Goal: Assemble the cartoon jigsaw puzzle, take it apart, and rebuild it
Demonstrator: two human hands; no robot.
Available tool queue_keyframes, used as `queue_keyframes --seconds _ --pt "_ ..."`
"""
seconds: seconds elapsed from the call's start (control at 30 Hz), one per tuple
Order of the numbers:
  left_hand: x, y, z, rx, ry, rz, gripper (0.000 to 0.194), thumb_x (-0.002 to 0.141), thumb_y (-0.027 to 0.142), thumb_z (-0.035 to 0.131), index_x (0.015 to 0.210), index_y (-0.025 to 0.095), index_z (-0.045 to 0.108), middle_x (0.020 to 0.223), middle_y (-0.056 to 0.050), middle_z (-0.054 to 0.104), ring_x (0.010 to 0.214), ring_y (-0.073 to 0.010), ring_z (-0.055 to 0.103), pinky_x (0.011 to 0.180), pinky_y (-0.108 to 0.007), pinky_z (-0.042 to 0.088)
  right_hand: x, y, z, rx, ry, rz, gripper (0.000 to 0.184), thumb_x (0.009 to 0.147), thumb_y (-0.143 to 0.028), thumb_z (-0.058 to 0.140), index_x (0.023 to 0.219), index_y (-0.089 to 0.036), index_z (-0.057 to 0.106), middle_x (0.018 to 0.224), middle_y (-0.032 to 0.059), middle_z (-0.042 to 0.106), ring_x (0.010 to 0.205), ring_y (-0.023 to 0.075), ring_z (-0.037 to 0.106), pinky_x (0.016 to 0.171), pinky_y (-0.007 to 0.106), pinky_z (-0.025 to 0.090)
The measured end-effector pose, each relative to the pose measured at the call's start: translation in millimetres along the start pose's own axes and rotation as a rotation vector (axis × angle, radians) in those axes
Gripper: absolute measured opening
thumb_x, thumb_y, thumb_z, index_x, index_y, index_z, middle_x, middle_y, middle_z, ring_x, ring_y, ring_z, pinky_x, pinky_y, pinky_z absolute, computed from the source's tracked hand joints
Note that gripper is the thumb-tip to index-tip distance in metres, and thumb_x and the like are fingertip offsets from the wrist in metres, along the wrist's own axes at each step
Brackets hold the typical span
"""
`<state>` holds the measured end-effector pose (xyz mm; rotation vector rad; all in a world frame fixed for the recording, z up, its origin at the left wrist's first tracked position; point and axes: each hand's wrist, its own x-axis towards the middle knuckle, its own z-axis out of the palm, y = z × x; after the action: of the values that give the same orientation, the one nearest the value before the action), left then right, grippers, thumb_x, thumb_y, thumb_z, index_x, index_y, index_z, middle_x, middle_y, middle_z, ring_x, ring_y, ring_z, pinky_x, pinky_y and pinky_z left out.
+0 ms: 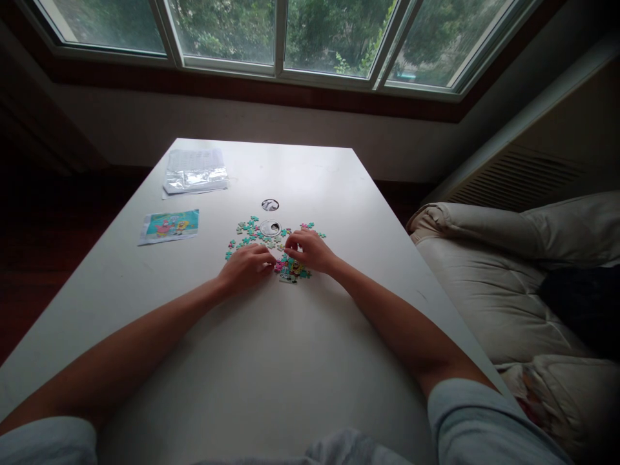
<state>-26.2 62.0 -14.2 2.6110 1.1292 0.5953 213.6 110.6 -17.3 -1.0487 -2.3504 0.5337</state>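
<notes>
A partly joined jigsaw puzzle (293,268) with teal, pink and yellow print lies on the white table between my hands. My left hand (247,268) is closed at its left edge, with the fingertips by a pink piece; what they hold, if anything, is too small to make out. Over the top of the joined part, my right hand (312,250) is curled in a pinch on what looks like a puzzle piece, mostly hidden by the fingers. Loose puzzle pieces (249,227) are scattered just beyond both hands.
Among the loose pieces sits a round tin-like container (270,228), with a similar round item (270,205) behind it. A printed picture sheet (172,225) and a clear plastic packet (195,171) lie on the table's (310,361) left. A padded sofa (484,278) stands at the right.
</notes>
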Motion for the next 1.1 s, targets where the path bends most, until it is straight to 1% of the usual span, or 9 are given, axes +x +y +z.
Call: queue_keyframes --seconds 0.1,0.17,0.23,0.37,0.43,0.63,0.87,1.0,1.1 --pt "-1 -2 -3.8 0.039 -0.067 0.169 0.023 0.099 0.028 0.052 0.105 0.026 0.074 0.108 -0.006 0.073 0.097 -0.0213 0.063 0.088 -0.035 0.043 0 5 1 0.018 0.049 0.004 0.011 0.091 -0.026 0.067 0.081 -0.021 0.067 0.077 -0.0007 0.065 0.076 0.0168 0.053 0.102 0.041 0.033" --pt "-2 -3 -5.7 0.055 -0.105 0.231 0.025 0.100 0.028 0.051 0.112 0.028 0.073 0.115 -0.006 0.073 0.102 -0.0215 0.063 0.090 -0.036 0.043 0 8 2 0.015 0.053 0.000 0.011 0.091 -0.026 0.067 0.081 -0.021 0.067 0.076 -0.0006 0.066 0.075 0.0170 0.053 0.101 0.041 0.034" --pt "-2 -4 -7.1 0.063 -0.138 0.258 0.027 0.100 0.027 0.051 0.116 0.029 0.072 0.121 -0.006 0.072 0.106 -0.0220 0.063 0.093 -0.037 0.043 0 10 3 0.005 0.038 -0.003 0.011 0.091 -0.026 0.067 0.081 -0.021 0.067 0.076 -0.0003 0.066 0.075 0.0170 0.053 0.097 0.039 0.036" --pt "-1 -4 -9.1 0.056 -0.173 0.271 0.028 0.101 0.027 0.049 0.116 0.029 0.072 0.127 -0.005 0.072 0.113 -0.0228 0.062 0.099 -0.039 0.043 0 11 3 -0.011 -0.019 -0.001 0.009 0.089 -0.025 0.068 0.082 -0.020 0.069 0.078 0.0008 0.066 0.075 0.0164 0.053 0.081 0.031 0.037" --pt "-1 -3 -9.5 0.038 -0.173 0.270 0.028 0.100 0.026 0.049 0.115 0.029 0.073 0.127 -0.005 0.072 0.115 -0.0228 0.061 0.100 -0.039 0.043 0 12 3 -0.017 -0.039 -0.004 0.008 0.089 -0.025 0.069 0.083 -0.020 0.070 0.077 0.0010 0.065 0.076 0.0163 0.052 0.078 0.030 0.036" --pt "-1 -2 -10.0 -0.016 -0.166 0.254 0.027 0.096 0.026 0.053 0.113 0.030 0.074 0.123 -0.004 0.073 0.114 -0.0224 0.062 0.100 -0.038 0.045 1 13 2 -0.032 -0.069 -0.024 0.003 0.085 -0.023 0.072 0.086 -0.020 0.071 0.075 -0.0002 0.062 0.075 0.0161 0.051 0.077 0.029 0.034" --pt "-2 9 -14.2 -0.010 -0.165 0.283 0.027 0.092 0.023 0.058 0.114 0.030 0.072 0.123 -0.005 0.073 0.111 -0.0233 0.063 0.098 -0.038 0.045 0 14 3 -0.064 -0.074 -0.047 0.003 0.086 -0.023 0.073 0.088 -0.021 0.071 0.081 0.0014 0.064 0.080 0.0173 0.052 0.080 0.030 0.035" --pt "-3 15 -14.1 -0.019 -0.152 0.263 0.028 0.091 0.021 0.060 0.115 0.029 0.072 0.119 -0.006 0.074 0.111 -0.0233 0.063 0.098 -0.037 0.046 1 15 4 -0.080 -0.086 -0.058 0.004 0.087 -0.024 0.072 0.089 -0.021 0.071 0.082 0.0016 0.064 0.080 0.0176 0.052 0.081 0.030 0.035" --pt "-2 12 -14.2 -0.049 -0.138 0.225 0.031 0.091 0.026 0.062 0.121 0.030 0.071 0.119 -0.005 0.074 0.111 -0.0233 0.064 0.098 -0.037 0.047 0 16 3 -0.097 -0.087 -0.059 0.004 0.087 -0.025 0.072 0.089 -0.021 0.071 0.082 0.0020 0.064 0.081 0.0184 0.052 0.082 0.031 0.034"
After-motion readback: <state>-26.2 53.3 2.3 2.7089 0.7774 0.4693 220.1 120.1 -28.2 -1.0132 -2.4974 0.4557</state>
